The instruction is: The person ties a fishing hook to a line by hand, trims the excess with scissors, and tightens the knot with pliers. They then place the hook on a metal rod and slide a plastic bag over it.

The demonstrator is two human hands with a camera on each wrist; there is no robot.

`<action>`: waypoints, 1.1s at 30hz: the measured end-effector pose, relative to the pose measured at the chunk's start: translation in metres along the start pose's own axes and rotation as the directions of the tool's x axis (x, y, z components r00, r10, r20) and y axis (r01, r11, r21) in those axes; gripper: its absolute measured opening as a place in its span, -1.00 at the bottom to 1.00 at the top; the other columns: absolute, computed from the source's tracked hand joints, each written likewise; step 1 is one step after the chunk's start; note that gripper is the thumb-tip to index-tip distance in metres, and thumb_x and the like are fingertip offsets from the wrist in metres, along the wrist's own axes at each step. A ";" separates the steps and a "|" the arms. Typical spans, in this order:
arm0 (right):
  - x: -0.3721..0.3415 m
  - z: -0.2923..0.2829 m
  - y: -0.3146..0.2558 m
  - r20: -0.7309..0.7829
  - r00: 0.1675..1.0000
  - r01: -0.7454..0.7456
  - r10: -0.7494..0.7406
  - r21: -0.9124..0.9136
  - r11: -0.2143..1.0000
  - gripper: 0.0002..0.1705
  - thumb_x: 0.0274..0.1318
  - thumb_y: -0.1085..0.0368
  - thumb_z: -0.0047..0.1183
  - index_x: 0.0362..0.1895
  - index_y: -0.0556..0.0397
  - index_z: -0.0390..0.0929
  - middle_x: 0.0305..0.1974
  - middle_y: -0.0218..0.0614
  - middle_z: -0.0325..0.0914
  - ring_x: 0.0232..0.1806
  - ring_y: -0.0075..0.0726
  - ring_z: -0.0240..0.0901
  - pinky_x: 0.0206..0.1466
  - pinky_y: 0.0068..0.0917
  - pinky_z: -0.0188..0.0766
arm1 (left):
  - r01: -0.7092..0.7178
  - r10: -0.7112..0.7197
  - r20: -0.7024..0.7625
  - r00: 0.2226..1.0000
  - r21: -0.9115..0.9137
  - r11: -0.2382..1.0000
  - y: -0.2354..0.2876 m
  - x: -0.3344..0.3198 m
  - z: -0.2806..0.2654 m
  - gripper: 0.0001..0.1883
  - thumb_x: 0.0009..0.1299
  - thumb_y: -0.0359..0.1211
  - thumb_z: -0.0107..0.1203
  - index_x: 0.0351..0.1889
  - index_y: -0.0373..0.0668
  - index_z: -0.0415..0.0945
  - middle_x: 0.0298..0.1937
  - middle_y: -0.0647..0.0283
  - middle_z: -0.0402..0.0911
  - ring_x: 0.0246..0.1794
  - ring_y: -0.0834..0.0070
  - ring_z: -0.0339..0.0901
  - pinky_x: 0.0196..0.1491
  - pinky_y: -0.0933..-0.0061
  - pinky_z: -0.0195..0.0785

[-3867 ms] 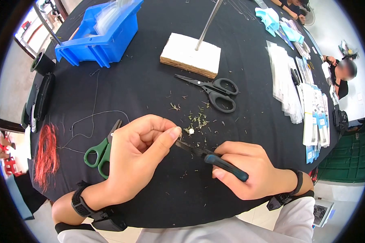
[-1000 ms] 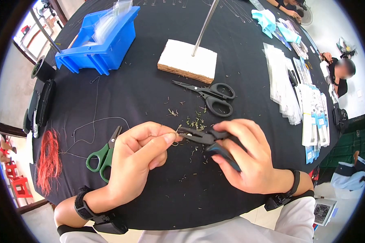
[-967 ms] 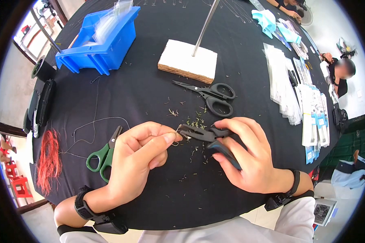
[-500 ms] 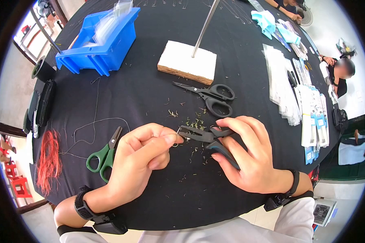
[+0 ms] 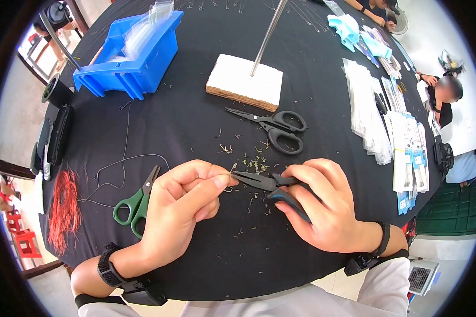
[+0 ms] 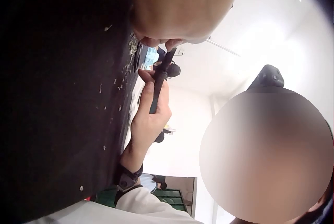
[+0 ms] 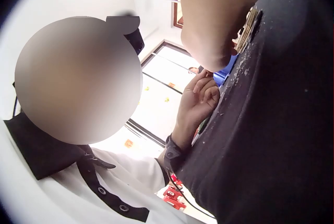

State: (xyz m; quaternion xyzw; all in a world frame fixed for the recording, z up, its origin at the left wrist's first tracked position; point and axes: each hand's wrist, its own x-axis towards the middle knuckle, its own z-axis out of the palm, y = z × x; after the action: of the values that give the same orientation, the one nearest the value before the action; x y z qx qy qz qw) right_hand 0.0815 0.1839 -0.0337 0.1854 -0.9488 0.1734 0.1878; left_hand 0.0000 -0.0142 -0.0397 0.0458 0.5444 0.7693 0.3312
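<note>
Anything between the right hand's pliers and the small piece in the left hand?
Nothing visible: the pliers in the right hand have their tips right at the small piece pinched by the left hand. Scraps lie on the cloth, not between.

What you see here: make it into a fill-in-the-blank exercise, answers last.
1. The right hand holds a pair of dark ____.
2. The scissors closest to the left hand have ____ handles.
3. The plastic bin is ____ in colour.
4. The thread bundle is ____ in colour.
Missing words: pliers; green; blue; red.
</note>
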 end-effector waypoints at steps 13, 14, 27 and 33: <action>0.004 -0.005 -0.002 0.030 0.998 -0.051 0.052 -0.034 0.998 -0.61 -0.37 0.34 0.31 -0.33 0.23 0.54 -0.09 -0.16 0.36 -0.07 -0.07 0.33 0.00 -0.13 0.30 | 0.036 -0.036 0.005 0.999 -0.034 0.999 0.000 0.001 -0.002 -0.88 0.38 -0.41 -0.06 -0.32 -0.25 0.47 -0.74 0.54 0.11 -0.73 0.78 -0.06 -0.57 0.63 -0.17; 0.004 -0.004 -0.001 0.039 0.998 -0.054 0.056 -0.037 0.998 -0.60 -0.36 0.33 0.31 -0.31 0.23 0.54 -0.08 -0.15 0.35 -0.05 -0.06 0.33 0.02 -0.09 0.29 | 0.050 -0.050 0.011 0.999 -0.061 0.997 0.000 0.002 -0.003 -0.87 0.39 -0.41 -0.07 -0.33 -0.25 0.47 -0.75 0.54 0.10 -0.73 0.78 -0.07 -0.57 0.63 -0.17; 0.002 -0.001 0.000 0.034 0.999 -0.034 0.035 -0.037 0.999 -0.64 -0.36 0.32 0.32 -0.38 0.19 0.53 -0.15 -0.23 0.37 -0.12 -0.14 0.33 -0.09 -0.22 0.30 | 0.104 -0.099 0.057 0.993 -0.089 0.991 0.000 0.001 -0.001 -0.87 0.39 -0.39 -0.05 -0.35 -0.22 0.48 -0.75 0.55 0.10 -0.74 0.77 -0.07 -0.56 0.63 -0.16; 0.001 -0.003 -0.002 0.026 0.999 -0.030 0.031 -0.055 0.998 -0.66 -0.39 0.32 0.33 -0.41 0.18 0.53 -0.17 -0.23 0.38 -0.12 -0.15 0.34 -0.12 -0.23 0.31 | 0.102 -0.097 0.056 0.994 -0.082 0.991 0.001 0.001 -0.001 -0.87 0.39 -0.40 -0.05 -0.35 -0.22 0.47 -0.74 0.55 0.09 -0.74 0.78 -0.07 -0.56 0.63 -0.16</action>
State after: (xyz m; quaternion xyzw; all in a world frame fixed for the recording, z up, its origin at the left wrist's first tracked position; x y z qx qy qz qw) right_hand 0.0819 0.1830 -0.0303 0.1680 -0.9584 0.1477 0.1774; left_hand -0.0014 -0.0148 -0.0396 0.0243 0.5043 0.7727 0.3847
